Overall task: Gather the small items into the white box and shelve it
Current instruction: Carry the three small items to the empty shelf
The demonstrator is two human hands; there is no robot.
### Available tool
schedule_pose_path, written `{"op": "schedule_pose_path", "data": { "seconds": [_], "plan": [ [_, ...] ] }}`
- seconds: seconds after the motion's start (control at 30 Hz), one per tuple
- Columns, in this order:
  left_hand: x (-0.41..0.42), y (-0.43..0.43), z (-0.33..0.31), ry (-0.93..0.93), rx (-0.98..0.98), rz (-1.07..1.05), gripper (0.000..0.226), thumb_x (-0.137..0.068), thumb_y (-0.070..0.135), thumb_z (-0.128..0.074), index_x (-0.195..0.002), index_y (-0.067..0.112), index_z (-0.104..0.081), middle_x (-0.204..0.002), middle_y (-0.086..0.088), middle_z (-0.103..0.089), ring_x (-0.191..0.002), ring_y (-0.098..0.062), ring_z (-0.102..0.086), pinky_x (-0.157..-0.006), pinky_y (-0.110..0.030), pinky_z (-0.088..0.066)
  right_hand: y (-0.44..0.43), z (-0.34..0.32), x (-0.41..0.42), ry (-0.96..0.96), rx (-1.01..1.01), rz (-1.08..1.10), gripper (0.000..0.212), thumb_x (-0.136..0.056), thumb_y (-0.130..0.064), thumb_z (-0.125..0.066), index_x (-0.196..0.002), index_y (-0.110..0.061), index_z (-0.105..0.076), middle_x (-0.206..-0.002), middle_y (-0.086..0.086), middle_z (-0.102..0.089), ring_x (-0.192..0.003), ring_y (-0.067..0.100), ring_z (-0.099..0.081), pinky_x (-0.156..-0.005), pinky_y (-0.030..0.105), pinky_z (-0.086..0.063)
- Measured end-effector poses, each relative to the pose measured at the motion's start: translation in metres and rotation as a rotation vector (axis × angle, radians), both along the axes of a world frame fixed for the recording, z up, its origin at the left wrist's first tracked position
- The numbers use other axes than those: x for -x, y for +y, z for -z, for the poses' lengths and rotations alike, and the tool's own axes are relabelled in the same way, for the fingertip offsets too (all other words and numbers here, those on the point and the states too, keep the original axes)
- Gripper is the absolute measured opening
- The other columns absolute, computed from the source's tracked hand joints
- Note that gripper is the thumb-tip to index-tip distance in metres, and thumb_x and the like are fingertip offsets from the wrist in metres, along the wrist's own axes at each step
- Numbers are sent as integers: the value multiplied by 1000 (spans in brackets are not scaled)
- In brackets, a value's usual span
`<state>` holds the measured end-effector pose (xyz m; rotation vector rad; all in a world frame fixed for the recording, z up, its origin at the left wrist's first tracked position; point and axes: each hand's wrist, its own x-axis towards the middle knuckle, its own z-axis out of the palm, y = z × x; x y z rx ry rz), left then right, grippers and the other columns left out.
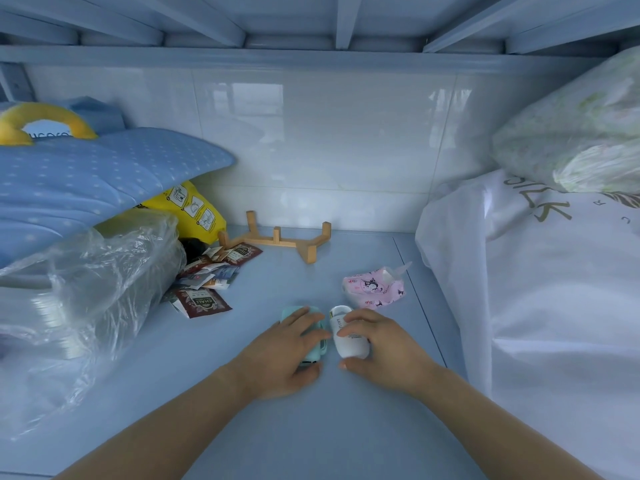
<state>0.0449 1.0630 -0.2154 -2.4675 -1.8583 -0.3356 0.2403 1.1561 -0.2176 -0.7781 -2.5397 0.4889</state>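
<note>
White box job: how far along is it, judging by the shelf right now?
Early. No white box is in view, so nothing looks gathered. In hand: the left hand covers a small mint-green item and the right hand closes on a white tube. Still loose: the pink tissue pack and the tea sachets.

You have a mint-green case [311,344] beside a white tube [348,336] on the pale blue shelf [311,427], a pink cartoon-printed tissue pack [374,287], dark red-brown tea sachets [204,303], a blue white-dotted cushion [104,174], a yellow bag [197,209] and a tan wooden rack [287,239].
</note>
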Motion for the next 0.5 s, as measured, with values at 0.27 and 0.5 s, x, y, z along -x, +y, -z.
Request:
{"op": "schedule_pose_path", "data": {
  "seconds": [0.27, 0.5],
  "plan": [
    [-5, 14, -5, 20, 6, -75, 57, -86, 32, -47, -140, 22, -30, -151, 2, -23, -143, -18, -10, -107, -40, -31, 12, -14, -6, 128, -99, 139, 18, -84, -24, -62, -100, -16, -66, -106, -4, -61, -97, 14, -57, -75, 24, -45],
    [-7, 13, -9, 51, 22, -90, 56, -90, 42, -44, -141, 26, -26, -153, 5, -19, -143, -15, -6, -109, -39, -25, 32, -22, 3, 22, -112, 303, 26, -87, -29, -57, -111, -19, -62, -119, -6, -57, -106, 17, -54, -78, 28, -47]
  ]
}}
